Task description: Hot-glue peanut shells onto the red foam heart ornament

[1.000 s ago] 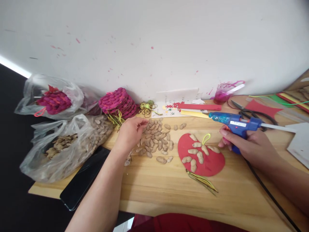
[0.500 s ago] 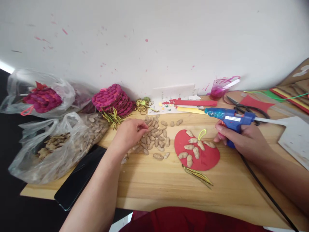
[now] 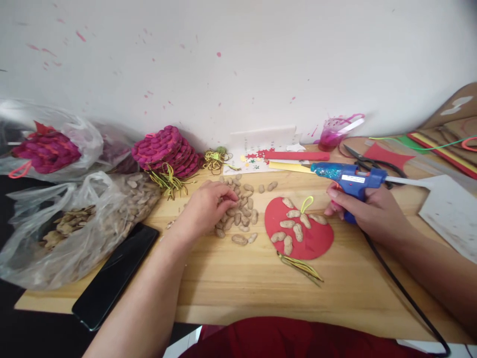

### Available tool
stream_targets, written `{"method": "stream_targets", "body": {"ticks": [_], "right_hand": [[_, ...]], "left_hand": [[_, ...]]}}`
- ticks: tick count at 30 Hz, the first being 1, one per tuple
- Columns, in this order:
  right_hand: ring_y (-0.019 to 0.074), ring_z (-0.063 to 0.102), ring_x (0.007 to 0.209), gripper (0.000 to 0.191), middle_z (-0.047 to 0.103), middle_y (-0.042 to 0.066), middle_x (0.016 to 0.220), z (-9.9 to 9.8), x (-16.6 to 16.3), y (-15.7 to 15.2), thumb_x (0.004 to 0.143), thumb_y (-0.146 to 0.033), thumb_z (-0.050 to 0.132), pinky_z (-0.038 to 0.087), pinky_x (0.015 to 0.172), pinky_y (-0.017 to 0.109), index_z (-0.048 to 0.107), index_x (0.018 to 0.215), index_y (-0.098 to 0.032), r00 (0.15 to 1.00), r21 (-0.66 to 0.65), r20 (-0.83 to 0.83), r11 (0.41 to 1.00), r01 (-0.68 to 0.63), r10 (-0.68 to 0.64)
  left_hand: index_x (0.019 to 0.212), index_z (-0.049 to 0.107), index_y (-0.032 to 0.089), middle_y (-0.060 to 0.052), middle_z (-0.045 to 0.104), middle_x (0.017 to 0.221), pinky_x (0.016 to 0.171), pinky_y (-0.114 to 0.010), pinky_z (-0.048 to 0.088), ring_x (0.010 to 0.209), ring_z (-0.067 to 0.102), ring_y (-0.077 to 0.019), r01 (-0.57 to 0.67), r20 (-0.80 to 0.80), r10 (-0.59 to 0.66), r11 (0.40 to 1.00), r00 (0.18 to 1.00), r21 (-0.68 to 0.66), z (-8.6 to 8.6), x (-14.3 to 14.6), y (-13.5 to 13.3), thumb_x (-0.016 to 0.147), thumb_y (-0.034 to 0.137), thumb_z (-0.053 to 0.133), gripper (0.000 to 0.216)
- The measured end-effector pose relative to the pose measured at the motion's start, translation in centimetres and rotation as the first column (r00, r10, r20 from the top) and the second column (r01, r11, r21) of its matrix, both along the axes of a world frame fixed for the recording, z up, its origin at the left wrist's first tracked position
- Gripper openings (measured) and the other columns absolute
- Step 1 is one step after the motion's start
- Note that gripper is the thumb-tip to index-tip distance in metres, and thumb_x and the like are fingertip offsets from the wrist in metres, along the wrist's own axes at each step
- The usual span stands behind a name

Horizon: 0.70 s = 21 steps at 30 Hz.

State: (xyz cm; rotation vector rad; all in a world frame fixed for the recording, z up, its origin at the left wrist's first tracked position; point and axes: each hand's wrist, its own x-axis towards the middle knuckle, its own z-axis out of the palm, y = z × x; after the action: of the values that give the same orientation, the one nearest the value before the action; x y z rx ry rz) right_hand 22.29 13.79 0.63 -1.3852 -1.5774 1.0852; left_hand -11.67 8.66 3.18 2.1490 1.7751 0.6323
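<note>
My left hand (image 3: 209, 206) is at the left side of a loose pile of peanuts (image 3: 244, 206), thumb and fingers curled together. What sits between its fingertips is hidden. In my right hand (image 3: 367, 211) is a blue glue gun (image 3: 352, 180), with its nozzle pointing left and a white glue stick out of the back. Between the hands lies a red paper disc (image 3: 316, 246) with several peanuts spread on its upper and left parts. A yellow cord loop (image 3: 307, 204) sticks up at its top, and a yellow-green tassel (image 3: 300, 267) lies at its lower edge.
Plastic bags hold peanut shells (image 3: 67, 223) and a purple-red piece (image 3: 48, 151). Similar purple pieces (image 3: 167, 149) are stacked beside them. A black phone (image 3: 115, 276) lies near the front edge. Scissors (image 3: 372, 164), a pink cup (image 3: 331, 134) and a red strip (image 3: 298, 155) are at the back.
My left hand has shifted a little right, further over the peanut pile. The glue gun stays held in my right hand, and the whole view has slid slightly.
</note>
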Motion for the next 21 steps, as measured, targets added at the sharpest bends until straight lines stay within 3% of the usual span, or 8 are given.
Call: {"method": "stream_targets", "body": {"ticks": [5, 17, 21], "right_hand": [[0.0186, 0.065, 0.056, 0.04, 0.067, 0.001, 0.058, 0.15, 0.08, -0.12, 0.077, -0.056, 0.078, 0.046, 0.052, 0.027, 0.063, 0.077, -0.019, 1.0, -0.002, 0.017, 1.0, 0.0, 0.0], [0.0155, 0.06, 0.052, 0.042, 0.071, 0.005, 0.058, 0.81, -0.42, -0.27, 0.079, -0.057, 0.074, 0.043, 0.049, 0.026, 0.064, 0.068, -0.018, 0.998, 0.024, 0.061, 1.0, -0.005, 0.004], [0.0153, 0.058, 0.051, 0.044, 0.07, 0.005, 0.057, 0.96, -0.44, -0.41, 0.077, -0.059, 0.074, 0.042, 0.049, 0.026, 0.064, 0.066, -0.018, 0.998, 0.013, 0.068, 1.0, 0.002, -0.003]], "left_hand": [[0.086, 0.075, 0.022, 0.0, 0.075, 0.087, 0.083, -0.032, 0.049, 0.084, 0.065, -0.0189, -0.127, 0.078, 0.13, 0.991, 0.988, -0.042, -0.07, 0.3, 0.15, 0.084, 0.023, 0.072, 0.003], [0.087, 0.074, 0.022, -0.001, 0.074, 0.086, 0.085, -0.033, 0.049, 0.089, 0.063, -0.0202, 0.095, -0.007, -0.095, 0.995, 0.995, -0.042, -0.04, -0.01, 0.29, 0.085, 0.015, 0.065, 0.012], [0.087, 0.074, 0.022, -0.002, 0.075, 0.089, 0.087, -0.034, 0.049, 0.092, 0.063, -0.0209, 0.113, -0.035, -0.115, 0.992, 0.993, -0.053, 0.3, -0.08, 0.15, 0.085, 0.014, 0.064, 0.013]]}}
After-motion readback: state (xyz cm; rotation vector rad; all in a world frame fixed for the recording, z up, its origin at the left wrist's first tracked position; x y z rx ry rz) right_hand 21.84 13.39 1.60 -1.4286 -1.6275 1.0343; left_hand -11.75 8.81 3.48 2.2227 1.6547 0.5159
